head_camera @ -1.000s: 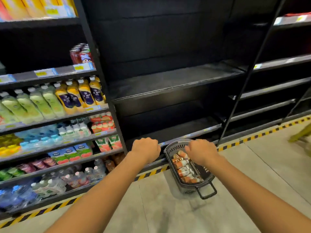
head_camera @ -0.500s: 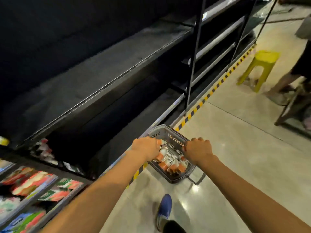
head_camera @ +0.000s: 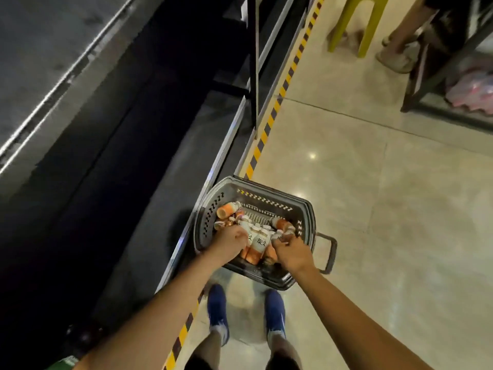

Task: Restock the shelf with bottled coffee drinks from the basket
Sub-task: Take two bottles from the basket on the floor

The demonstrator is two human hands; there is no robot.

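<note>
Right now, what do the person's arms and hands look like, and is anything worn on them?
Both forearms are bare, with no sleeves in view. The left hand and right hand show no gloves, watch or rings that I can see.

Both hands are down among the bottles (head_camera: 258, 243) in the basket (head_camera: 266, 200), and the left hand (head_camera: 230, 243) and right hand (head_camera: 290, 252) cover whatever their fingers close on. The yellow stool (head_camera: 354, 22) and a bystander's legs (head_camera: 402, 36) run off the top edge. Pink packages (head_camera: 472, 94) at right are blurred.
</note>
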